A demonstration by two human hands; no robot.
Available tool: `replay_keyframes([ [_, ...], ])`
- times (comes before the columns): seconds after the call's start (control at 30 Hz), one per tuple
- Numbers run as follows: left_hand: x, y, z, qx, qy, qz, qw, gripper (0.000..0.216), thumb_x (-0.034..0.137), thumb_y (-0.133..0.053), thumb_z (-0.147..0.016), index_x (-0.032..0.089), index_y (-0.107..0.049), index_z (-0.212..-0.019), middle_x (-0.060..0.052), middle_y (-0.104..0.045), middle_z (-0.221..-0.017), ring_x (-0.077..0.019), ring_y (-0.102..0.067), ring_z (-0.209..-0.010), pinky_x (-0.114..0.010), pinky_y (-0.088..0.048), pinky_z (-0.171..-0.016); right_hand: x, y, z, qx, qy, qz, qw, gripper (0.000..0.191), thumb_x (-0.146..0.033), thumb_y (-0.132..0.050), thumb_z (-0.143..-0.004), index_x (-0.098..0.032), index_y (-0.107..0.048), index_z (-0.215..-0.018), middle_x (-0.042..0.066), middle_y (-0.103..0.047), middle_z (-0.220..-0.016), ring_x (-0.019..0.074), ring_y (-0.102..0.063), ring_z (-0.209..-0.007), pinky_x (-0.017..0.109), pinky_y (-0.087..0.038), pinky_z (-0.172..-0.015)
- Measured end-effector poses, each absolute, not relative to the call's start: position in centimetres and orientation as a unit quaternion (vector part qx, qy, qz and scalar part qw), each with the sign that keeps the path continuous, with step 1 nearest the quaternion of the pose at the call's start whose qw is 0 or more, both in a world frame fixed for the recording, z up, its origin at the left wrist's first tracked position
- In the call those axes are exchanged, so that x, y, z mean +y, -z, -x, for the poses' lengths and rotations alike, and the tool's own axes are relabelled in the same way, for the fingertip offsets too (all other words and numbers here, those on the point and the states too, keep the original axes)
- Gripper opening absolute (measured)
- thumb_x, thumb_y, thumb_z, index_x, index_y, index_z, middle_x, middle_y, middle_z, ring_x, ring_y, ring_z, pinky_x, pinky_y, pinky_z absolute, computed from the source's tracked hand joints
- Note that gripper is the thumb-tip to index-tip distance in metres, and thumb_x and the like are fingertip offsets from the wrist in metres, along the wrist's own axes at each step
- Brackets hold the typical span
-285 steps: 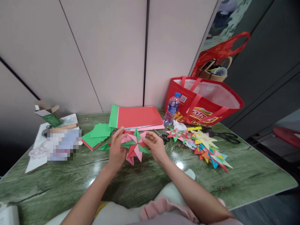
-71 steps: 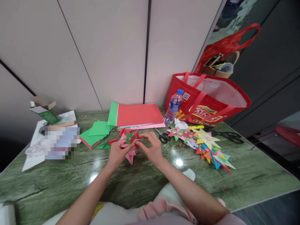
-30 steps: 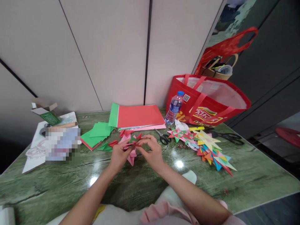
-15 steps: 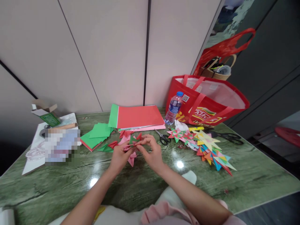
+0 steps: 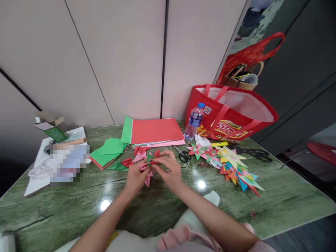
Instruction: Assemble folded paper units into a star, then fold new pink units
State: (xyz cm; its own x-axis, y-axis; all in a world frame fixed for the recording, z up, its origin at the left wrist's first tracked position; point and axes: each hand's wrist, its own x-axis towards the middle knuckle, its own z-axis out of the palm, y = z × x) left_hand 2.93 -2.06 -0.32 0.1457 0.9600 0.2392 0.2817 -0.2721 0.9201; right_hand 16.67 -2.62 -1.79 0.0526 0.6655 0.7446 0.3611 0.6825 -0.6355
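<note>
Between my two hands is a folded paper piece (image 5: 149, 157) in green, red and pink, held above the table. My left hand (image 5: 135, 177) pinches its lower left side. My right hand (image 5: 169, 168) grips its right side, the fingertips close to those of the left; they cover part of the folds. Just beyond and beside my hands lie loose folded paper pieces: red ones (image 5: 127, 162), pink ones (image 5: 139, 156) and a green one (image 5: 118, 166). Small scissors (image 5: 183, 155) with black handles rest to the right of my right hand.
Green paper squares (image 5: 111, 147) lie at left, coloured sheets (image 5: 159, 130) behind. A water bottle (image 5: 194, 120) stands by a red bag (image 5: 231, 115). Finished paper stars (image 5: 236, 168), a yellow pen (image 5: 219, 144) and large black scissors (image 5: 254, 153) are right. A small open box (image 5: 55, 130) sits far left.
My hands stay at nearly the same spot around the folded paper piece. The left hand has shifted slightly and the fingers of both have moved a little on the folds.
</note>
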Motion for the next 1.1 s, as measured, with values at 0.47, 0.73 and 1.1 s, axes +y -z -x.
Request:
replay_keyframes([
  [0.47,-2.0,0.7,-3.0,0.491,-0.438,-0.668,0.347,0.018,0.028,-0.056,-0.07,0.014,-0.064,-0.064,0.003,-0.057,-0.054,-0.0118,-0.05,-0.054,-0.02,-0.039,-0.053,-2.2,2.7,-16.4,-0.682,-0.062,0.395,0.612,0.013,-0.019,-0.063,-0.077,-0.029,-0.068,-0.083,0.0,-0.062,-0.072,0.0195,-0.051,-0.089,0.047,-0.033,-0.09],
  [0.73,-2.1,1.0,-2.8,0.487,-0.439,-0.698,0.286,0.018,0.029,-0.056,-0.073,0.015,-0.066,-0.068,0.003,-0.059,-0.054,-0.0118,-0.049,-0.051,-0.019,-0.037,-0.05,-2.3,2.9,-16.3,-0.675,-0.088,0.409,0.608,0.01,-0.019,-0.061,-0.078,-0.027,-0.066,-0.08,0.002,-0.056,-0.08,0.02,-0.048,-0.092,0.044,-0.037,-0.086],
  [1.1,-1.8,1.5,-2.3,0.472,-0.418,-0.736,0.248,0.024,0.031,-0.054,-0.076,0.015,-0.064,-0.061,0.005,-0.048,-0.047,-0.0089,-0.04,-0.045,-0.018,-0.03,-0.045,-2.3,2.7,-16.5,-0.687,-0.101,0.422,0.583,0.005,-0.021,-0.059,-0.079,-0.022,-0.061,-0.076,0.005,-0.048,-0.095,0.0198,-0.047,-0.096,0.039,-0.04,-0.085],
])
